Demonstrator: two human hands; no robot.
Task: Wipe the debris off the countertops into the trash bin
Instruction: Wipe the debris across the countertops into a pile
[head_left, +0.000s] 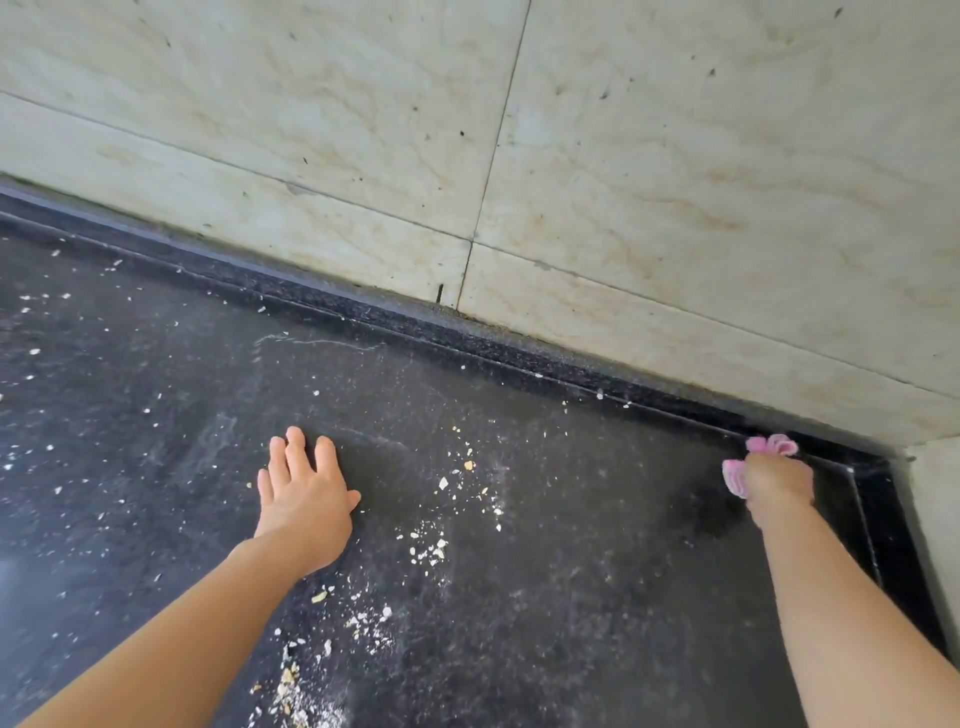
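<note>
A black speckled countertop (597, 545) fills the lower view. Pale crumbs and white dust, the debris (431, 545), lie scattered across it, thickest in a band between my hands and down toward the bottom edge. My left hand (304, 496) rests flat on the counter with its fingers apart, holding nothing. My right hand (776, 480) is in the far right corner of the counter, shut on a pink cloth (769, 446) that sticks out above and to the left of the fingers. No trash bin is in view.
A beige tiled wall (623, 156) rises behind the counter, with a raised black backsplash strip (467, 343) along its foot. A pale side wall (935, 509) closes the counter on the right. More small crumbs (36, 353) dot the far left.
</note>
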